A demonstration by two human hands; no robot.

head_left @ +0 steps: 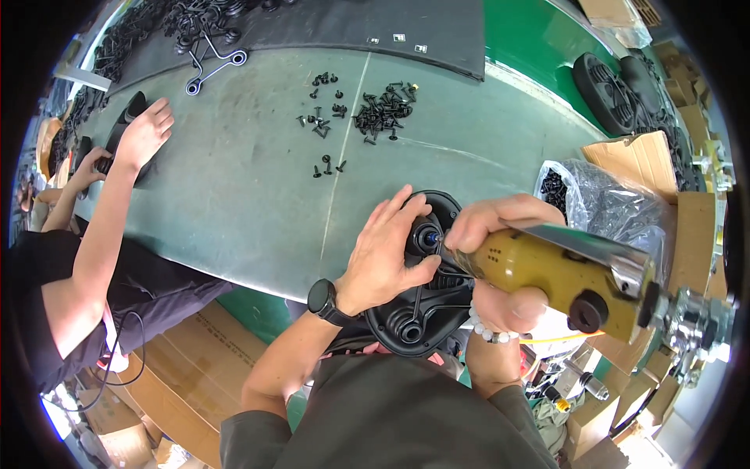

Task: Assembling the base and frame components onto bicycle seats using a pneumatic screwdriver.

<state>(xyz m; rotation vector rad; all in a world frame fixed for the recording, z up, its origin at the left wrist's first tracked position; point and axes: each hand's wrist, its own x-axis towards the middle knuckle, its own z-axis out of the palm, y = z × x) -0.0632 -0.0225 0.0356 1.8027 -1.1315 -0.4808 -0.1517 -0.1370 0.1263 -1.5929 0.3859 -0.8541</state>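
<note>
A yellow-brown power screwdriver (539, 270) lies sideways in the grip of my right hand (500, 227), its fingers wrapped round the body. The driver's tip meets a round black fitting (423, 237) with a blue centre. My left hand (383, 254), a black watch on its wrist, steadies that fitting between thumb and fingers. The fitting belongs to a dark oval black assembly (388, 341) with a ribbed ring at its near end, held at the table edge in front of me. Parts of the assembly are hidden under my hands.
Black screws (383, 113) lie in loose groups on the green table (250, 156). A metal linkage (212, 72) rests by a black mat (351, 27). At left, a co-worker's hands (144, 133) handle a black part. A plastic bag (609, 199) of black pieces sits in a carton at right.
</note>
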